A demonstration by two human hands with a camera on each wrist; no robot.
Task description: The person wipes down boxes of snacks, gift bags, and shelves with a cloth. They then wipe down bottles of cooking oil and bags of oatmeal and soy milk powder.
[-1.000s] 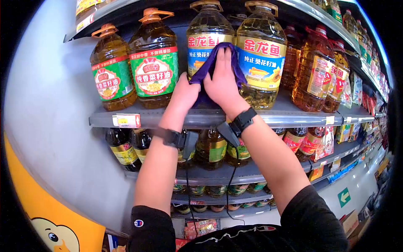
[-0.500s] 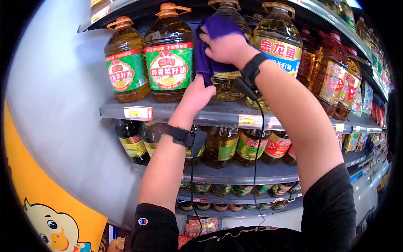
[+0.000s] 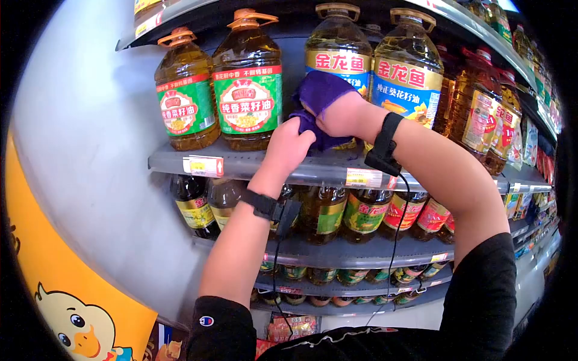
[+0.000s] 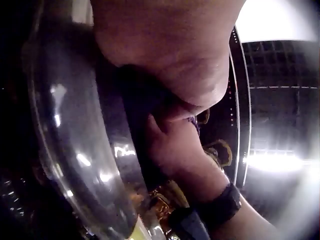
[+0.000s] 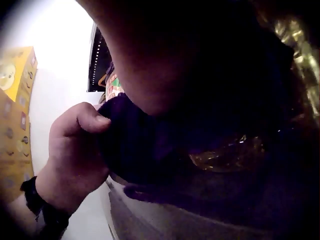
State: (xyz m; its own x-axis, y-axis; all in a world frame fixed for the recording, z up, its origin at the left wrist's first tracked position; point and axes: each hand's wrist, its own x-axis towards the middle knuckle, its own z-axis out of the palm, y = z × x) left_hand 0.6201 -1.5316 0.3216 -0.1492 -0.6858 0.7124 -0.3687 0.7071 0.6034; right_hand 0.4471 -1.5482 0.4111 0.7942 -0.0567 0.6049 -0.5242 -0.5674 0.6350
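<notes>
Lower on the oil bottle (image 3: 340, 57) than before, the right hand (image 3: 342, 115) presses the purple cloth (image 3: 318, 91) to it on the shelf (image 3: 241, 163), its grip hidden under the cloth and impossible to tell, while the left hand (image 3: 289, 144) pinches the cloth's corner; a hard shove might topple the bottle.

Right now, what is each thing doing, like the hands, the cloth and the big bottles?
cloth, bunched, pressed against the oil bottle.
left hand, pinching the cloth's lower edge.
right hand, pushing the cloth, fingers hidden under it.
oil bottle, upright on the shelf, cap on.
green-label bottles, upright, orange caps on.
</notes>
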